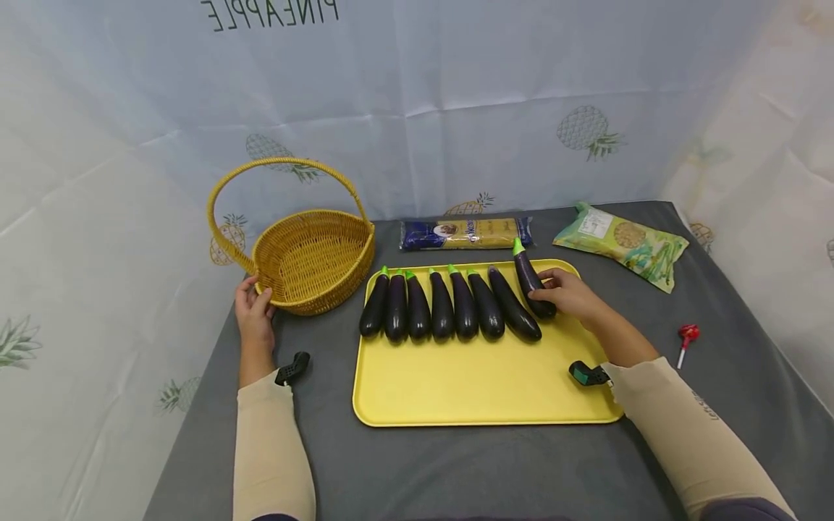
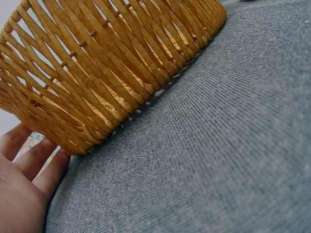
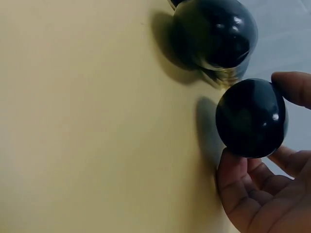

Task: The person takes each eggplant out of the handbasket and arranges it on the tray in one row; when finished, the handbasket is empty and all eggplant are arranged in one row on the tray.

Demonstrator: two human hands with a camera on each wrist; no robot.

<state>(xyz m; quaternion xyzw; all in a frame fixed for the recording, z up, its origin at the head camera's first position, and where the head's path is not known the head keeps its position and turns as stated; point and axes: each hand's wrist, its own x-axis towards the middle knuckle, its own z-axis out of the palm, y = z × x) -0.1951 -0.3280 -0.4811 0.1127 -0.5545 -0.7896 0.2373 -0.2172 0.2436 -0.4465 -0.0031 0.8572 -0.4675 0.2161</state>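
My right hand (image 1: 569,295) pinches a dark purple eggplant (image 1: 529,278) with a green stem, at the right end of a row of eggplants (image 1: 441,307). In the right wrist view, thumb and fingers close around the rounded end of that eggplant (image 3: 251,119), a little off the tray, with a neighbouring eggplant (image 3: 216,34) beyond. The yellow tray (image 1: 482,383) lies under the row. At the left, my left hand (image 1: 254,315) holds the left end of a yellow wicker basket (image 1: 313,260) near the handle's base; its fingers lie against the woven side (image 2: 112,63).
A pasta packet (image 1: 465,234) lies behind the tray. Behind it to the right is a green snack bag (image 1: 622,242), and a red lollipop (image 1: 688,334) is right of the tray. The basket's tall handle (image 1: 287,161) arches upward. A patterned cloth (image 1: 404,145) hangs behind the grey tabletop (image 1: 495,470).
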